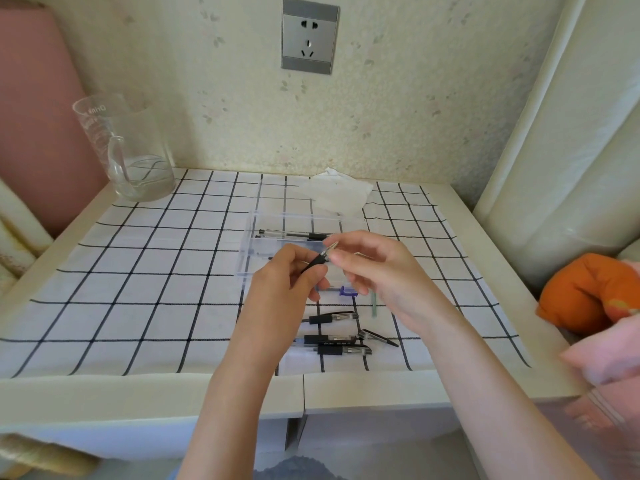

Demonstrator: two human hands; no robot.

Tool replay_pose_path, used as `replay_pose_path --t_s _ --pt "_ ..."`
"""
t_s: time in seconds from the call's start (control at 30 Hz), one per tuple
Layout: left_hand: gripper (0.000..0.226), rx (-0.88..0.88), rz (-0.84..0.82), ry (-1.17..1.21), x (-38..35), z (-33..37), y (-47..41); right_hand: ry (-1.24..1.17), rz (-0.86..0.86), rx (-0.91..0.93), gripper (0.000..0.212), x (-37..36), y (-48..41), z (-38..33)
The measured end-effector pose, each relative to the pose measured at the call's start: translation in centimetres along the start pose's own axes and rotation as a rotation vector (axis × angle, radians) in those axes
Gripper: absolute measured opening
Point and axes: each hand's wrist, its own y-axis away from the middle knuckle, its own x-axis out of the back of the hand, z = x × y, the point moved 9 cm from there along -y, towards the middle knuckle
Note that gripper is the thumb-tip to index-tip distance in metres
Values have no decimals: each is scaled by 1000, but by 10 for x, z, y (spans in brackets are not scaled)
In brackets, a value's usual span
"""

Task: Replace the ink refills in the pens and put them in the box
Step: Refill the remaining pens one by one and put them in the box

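My left hand (289,282) grips a black pen barrel (316,262) by its rubber grip, tip pointing up and right. My right hand (372,265) pinches the pen's metal tip with thumb and fingers. Both hands hover over the near edge of a clear plastic box (258,237), which holds pens (294,234) along its far side. Three black pens (332,317) (325,339) (343,350) lie on the cloth in front of the box. A loose black pen part (377,337) lies beside them.
A small purple piece (347,291) and a pale green stick (373,304) lie near the box. A glass jug (128,150) stands back left, a tissue (334,194) at the back. An orange cushion (588,292) sits off the table's right edge.
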Motion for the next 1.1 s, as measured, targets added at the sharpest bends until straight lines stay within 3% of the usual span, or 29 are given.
replay_pose_path --t_s 0.1,0.27,0.4,0.57,0.73,0.87,1.0,1.1 --pt "6 5 -9 -4 -1 0 1 -88 40 -61 8 -5 0 7" --pt "5 7 -3 -6 1 0 1 -188 48 -97 36 -10 1 14" --pt "6 8 -16 3 -1 0 1 -205 56 -106 23 -8 2 17" --pt "6 5 -1 -6 0 0 1 -306 61 -151 49 -12 3 21" --pt "5 10 2 2 0 0 1 -337 68 -145 21 -8 2 22" --pt "6 13 1 1 0 0 1 -373 56 -159 39 -12 3 22" --pt "7 14 -7 1 -1 0 1 -333 41 -143 22 -14 2 21" --pt "7 13 -14 0 -2 0 2 -349 49 -185 30 -15 2 26"
